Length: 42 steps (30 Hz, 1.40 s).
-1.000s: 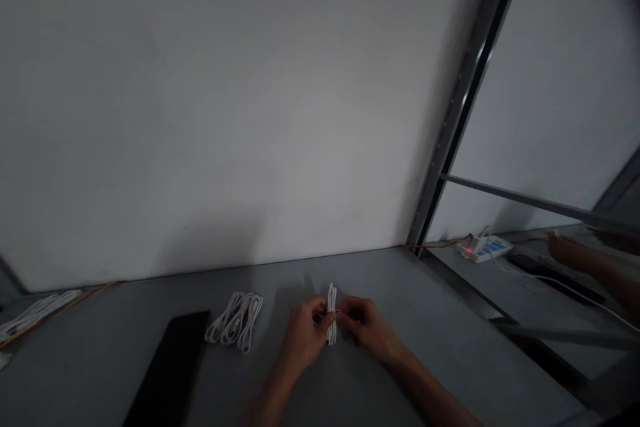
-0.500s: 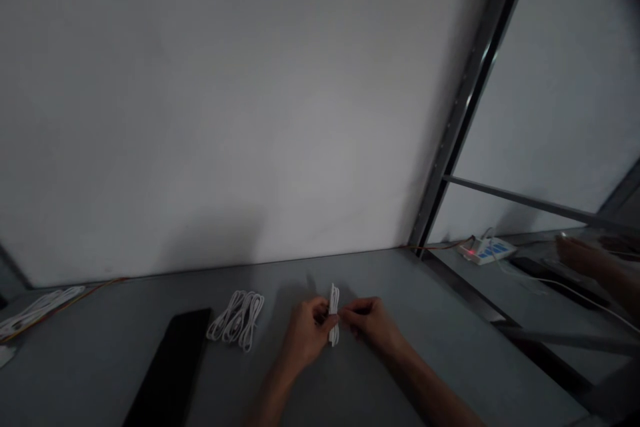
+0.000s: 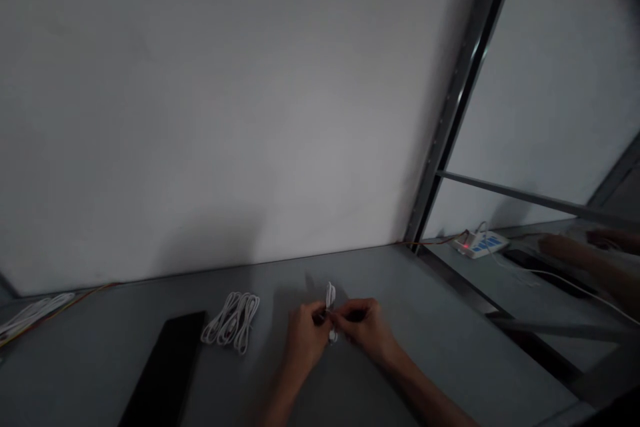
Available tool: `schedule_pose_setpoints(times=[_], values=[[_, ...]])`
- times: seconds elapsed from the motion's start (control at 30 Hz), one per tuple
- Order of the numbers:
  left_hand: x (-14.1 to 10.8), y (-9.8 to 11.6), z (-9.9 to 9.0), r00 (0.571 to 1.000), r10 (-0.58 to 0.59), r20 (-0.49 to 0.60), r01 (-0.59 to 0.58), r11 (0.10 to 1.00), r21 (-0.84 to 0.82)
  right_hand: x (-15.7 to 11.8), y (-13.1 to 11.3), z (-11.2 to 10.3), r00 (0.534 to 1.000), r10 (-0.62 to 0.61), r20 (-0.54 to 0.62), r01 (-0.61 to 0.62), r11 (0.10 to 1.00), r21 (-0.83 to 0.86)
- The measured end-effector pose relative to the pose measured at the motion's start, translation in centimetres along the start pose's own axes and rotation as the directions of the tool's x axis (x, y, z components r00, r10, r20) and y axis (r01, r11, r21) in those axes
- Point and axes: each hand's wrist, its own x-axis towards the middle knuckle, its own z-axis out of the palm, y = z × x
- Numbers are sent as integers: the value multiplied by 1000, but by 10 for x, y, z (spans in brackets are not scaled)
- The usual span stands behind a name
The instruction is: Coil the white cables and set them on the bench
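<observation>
Pinching from both sides, your left hand and right hand close on a folded white cable, its loops held together upright between them, just right of three coiled white cables on the grey table.

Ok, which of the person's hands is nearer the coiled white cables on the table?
Left: the left hand is just to the right of the coiled white cables, not touching them; the right hand is farther right, beyond the left hand.

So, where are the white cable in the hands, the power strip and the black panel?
White cable [image 3: 331, 295]: head view, its upper loop.
Power strip [image 3: 483, 245]: head view, its blue-marked top.
Black panel [image 3: 163, 370]: head view, middle of its top face.
</observation>
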Motion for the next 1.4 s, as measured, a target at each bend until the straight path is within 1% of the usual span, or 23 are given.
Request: schedule_pose_setpoints(times=[0.13,0.2,0.27,0.37,0.47,0.5,0.53,0.57,0.6,0.67,0.73,0.8,0.93,1.0,1.07,1.23,1.3,1.4], values=[[-1,0,0,1000,4,-4,-4,1000,-10,-3,-2,1,996,-87,10,87,996,21],[-1,1,0,1000,15,-9,-16,999,-46,-3,-3,1,993,-116,17,116,993,16],[0,-2,-1,1000,2,-21,-4,994,-112,-2,0,1,991,-134,9,134,991,-2],[4,-9,0,997,-76,-14,70,963,-259,4,7,-1,984,-162,-70,158,986,-55],[8,-16,2,992,-123,7,115,913,-391,9,15,-2,973,-165,-164,146,982,-120],[9,-18,2,991,-131,15,125,896,-426,9,16,-2,974,-153,-165,132,982,-136],[11,-20,3,990,-140,24,136,881,-452,8,15,-1,982,-134,-136,114,983,-143],[12,-21,3,988,-151,39,151,872,-466,7,14,0,991,-110,-77,98,985,-142],[12,-23,3,987,-156,49,161,871,-465,5,13,1,996,-89,-3,88,987,-135],[13,-25,3,988,-148,34,149,894,-423,2,8,3,988,-62,139,78,990,-114],[14,-26,3,992,-127,-4,117,923,-367,-1,3,5,977,-49,206,71,993,-98],[13,-27,3,993,-114,-20,101,942,-321,-1,2,5,976,-39,213,62,993,-100],[13,-28,5,991,-133,17,133,953,-273,0,2,4,982,-68,178,97,983,-156],[13,-29,5,993,-122,-7,117,962,-245,0,3,4,982,-90,166,120,976,-181],[13,-29,5,995,-99,-34,89,973,-213,-1,2,4,978,-112,174,142,975,-172],[12,-25,2,998,-64,17,66,974,-216,-2,0,4,979,-103,174,134,976,-173],[10,-22,0,999,-42,5,42,985,-169,-1,0,4,980,-97,173,128,977,-172],[8,-17,-2,998,-18,-56,17,1000,-23,1,3,3,977,-105,187,132,981,-141]])
